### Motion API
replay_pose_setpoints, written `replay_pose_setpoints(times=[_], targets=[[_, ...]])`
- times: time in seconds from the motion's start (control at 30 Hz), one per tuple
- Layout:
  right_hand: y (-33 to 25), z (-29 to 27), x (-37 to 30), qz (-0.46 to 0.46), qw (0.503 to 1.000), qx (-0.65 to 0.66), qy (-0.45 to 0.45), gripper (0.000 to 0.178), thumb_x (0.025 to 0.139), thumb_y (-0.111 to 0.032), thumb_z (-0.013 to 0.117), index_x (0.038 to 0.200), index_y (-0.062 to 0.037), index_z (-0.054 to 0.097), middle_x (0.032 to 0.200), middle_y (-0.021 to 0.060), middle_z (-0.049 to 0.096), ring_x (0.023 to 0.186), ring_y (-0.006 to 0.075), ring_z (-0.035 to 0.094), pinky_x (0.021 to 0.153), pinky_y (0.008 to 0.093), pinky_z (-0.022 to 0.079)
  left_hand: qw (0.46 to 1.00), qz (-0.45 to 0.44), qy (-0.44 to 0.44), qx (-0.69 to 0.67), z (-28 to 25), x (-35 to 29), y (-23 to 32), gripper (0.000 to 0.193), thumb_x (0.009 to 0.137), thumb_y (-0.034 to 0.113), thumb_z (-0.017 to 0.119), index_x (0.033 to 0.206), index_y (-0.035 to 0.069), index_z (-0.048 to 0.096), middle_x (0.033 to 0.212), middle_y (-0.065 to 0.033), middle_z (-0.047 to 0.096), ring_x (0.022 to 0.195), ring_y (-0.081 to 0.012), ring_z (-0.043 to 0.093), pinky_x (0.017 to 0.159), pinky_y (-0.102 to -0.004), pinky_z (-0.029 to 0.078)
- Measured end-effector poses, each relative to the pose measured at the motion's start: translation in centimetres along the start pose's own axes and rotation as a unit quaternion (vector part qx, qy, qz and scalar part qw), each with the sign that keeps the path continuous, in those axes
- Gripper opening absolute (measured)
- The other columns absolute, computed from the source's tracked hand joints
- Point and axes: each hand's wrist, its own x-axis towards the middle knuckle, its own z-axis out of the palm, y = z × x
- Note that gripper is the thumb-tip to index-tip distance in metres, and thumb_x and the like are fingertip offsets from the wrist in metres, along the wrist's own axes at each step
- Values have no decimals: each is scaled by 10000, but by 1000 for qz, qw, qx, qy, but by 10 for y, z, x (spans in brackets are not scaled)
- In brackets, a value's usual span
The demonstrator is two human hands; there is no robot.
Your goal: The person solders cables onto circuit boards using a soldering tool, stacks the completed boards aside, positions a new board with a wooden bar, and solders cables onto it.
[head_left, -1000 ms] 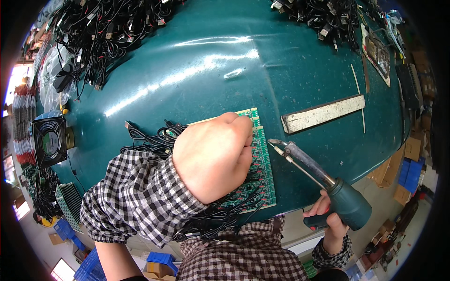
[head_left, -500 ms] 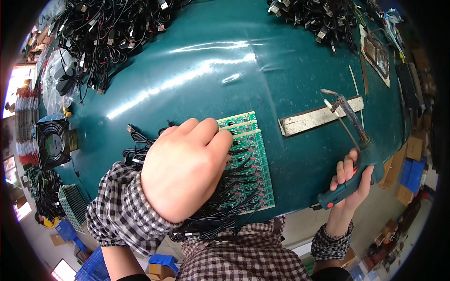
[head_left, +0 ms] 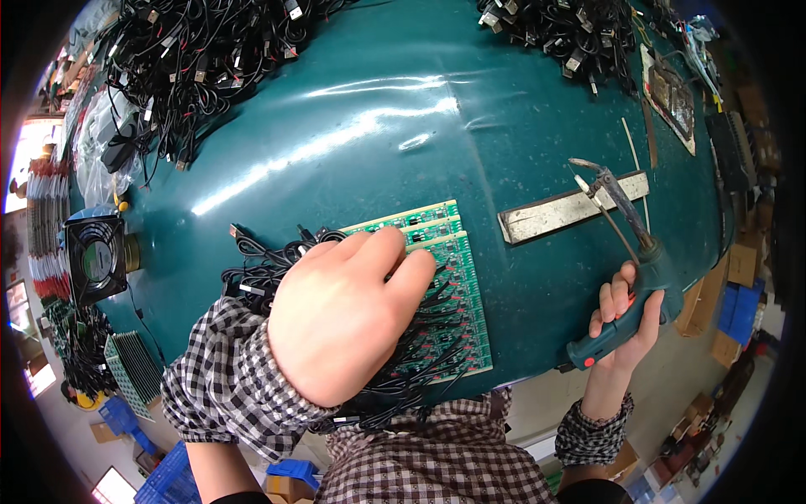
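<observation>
My left hand [head_left: 344,315] is closed, knuckles up, over a panel of green circuit boards [head_left: 472,311]. Its fingertips are hidden beneath it, so what they pinch cannot be seen. Black cables [head_left: 432,323] lie in rows across the boards, with red dots showing at some ends. More black cables [head_left: 260,265] with metal plugs bunch up to the left of the hand. My right hand [head_left: 628,323] is wrapped round the grip of a dark green soldering gun [head_left: 651,273]. The gun's metal tip points up and to the left, apart from the boards, above a pale metal bar [head_left: 571,208].
Large heaps of black cables [head_left: 201,67] lie at the far left, with another cable heap [head_left: 579,38] at the far right. A small black fan [head_left: 96,259] stands at the left edge. A stained, framed plate [head_left: 669,99] lies at the far right of the green mat [head_left: 336,151].
My left hand has shifted right and slightly nearer me, uncovering the boards' far left edge. The soldering gun in my right hand has moved a little to the left.
</observation>
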Motion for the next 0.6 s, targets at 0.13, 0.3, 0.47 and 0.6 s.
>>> replay_pose_setpoints(times=[0.13,0.3,0.47,0.6], targets=[[3,6,-6,3,999,-38,-3,569,1009,-401,427,1251,113,394,799,84,490,749,188,564,544,354,622,999,25,-46,0,0,8,-5,168,746,61,658,910,45,623,805,-89,545,725,-277,606,639,-369,495],[-2,30,-46,23,984,-175,-6,587,980,-388,503,1231,128,383,779,97,481,699,203,565,555,359,632,988,141,-51,31,8,3,-19,327,751,110,593,1063,38,661,875,-51,577,756,-203,627,655,-333,503],[-7,37,-72,137,969,-199,53,743,836,-403,726,1256,133,427,848,96,568,816,263,634,768,464,591,979,177,-53,82,6,4,-18,396,753,143,584,1125,25,649,889,-27,559,721,-157,591,611,-307,483],[-8,35,-75,175,958,-224,29,733,836,-382,735,1269,117,419,886,98,579,867,265,634,806,447,573,976,184,-58,103,8,6,-14,410,748,148,587,1134,23,645,859,-21,527,687,-147,562,578,-300,468]])
